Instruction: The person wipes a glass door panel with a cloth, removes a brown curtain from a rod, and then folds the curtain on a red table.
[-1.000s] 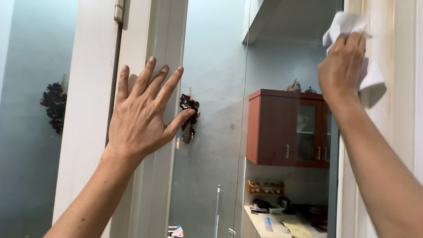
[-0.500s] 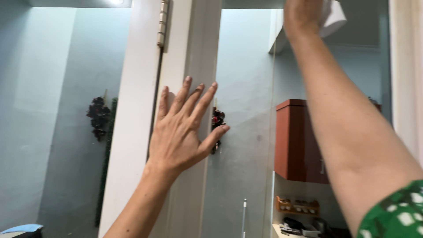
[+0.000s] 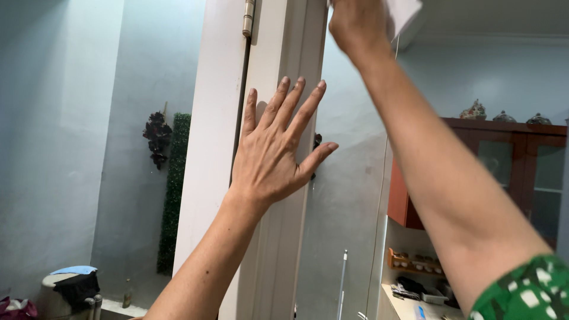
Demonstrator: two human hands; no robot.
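My left hand (image 3: 275,145) lies flat, fingers spread, against a white window frame (image 3: 207,178) beside its metal hinge (image 3: 248,18). High at the top edge of the view, my right hand (image 3: 355,24) grips a crumpled white cloth (image 3: 403,13) and presses it on the glass pane (image 3: 349,195) just right of the frame. Most of the cloth is cut off by the picture's top edge. My right forearm crosses the pane diagonally, and a green patterned sleeve (image 3: 521,290) shows at the bottom right.
Through the glass, a reddish-brown wall cabinet (image 3: 504,166) hangs over a counter (image 3: 415,302) with small items and a spice rack (image 3: 415,264). A dark dried wreath (image 3: 157,136) and a green strip (image 3: 173,195) hang on the pale blue wall. A covered bin (image 3: 68,287) stands low left.
My right hand has swept the cloth leftward along the top of the pane, from the right frame toward the hinged frame. The view has shifted. My left hand stays flat on the frame.
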